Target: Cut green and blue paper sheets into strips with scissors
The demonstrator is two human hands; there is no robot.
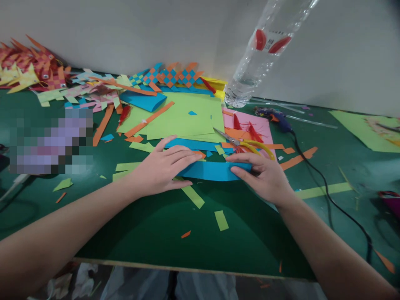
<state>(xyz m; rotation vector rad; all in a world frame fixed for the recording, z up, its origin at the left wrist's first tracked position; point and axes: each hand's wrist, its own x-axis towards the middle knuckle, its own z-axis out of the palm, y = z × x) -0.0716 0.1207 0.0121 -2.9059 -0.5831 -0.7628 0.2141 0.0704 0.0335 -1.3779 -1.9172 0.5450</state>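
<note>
A bright blue paper strip (214,171) is stretched between my two hands, just above the green tabletop. My left hand (167,167) grips its left end, fingers over the top and thumb below. At the right end, my right hand (265,177) pinches the strip between thumb and fingers. Just beyond that hand lie scissors (250,146) with yellow handles, blades pointing to the far left. Light green paper sheets (187,116) are spread behind the strip, and another blue strip (195,144) rests at their near edge. Small paper scraps (221,220) lie in front of me.
A clear plastic bottle (262,62) stands at the back. The glue gun (279,119) trails a black cord across the right side. Woven paper fish (170,77) line the wall. Left of me is a blurred purple object (46,146). The table's front edge (187,269) is close.
</note>
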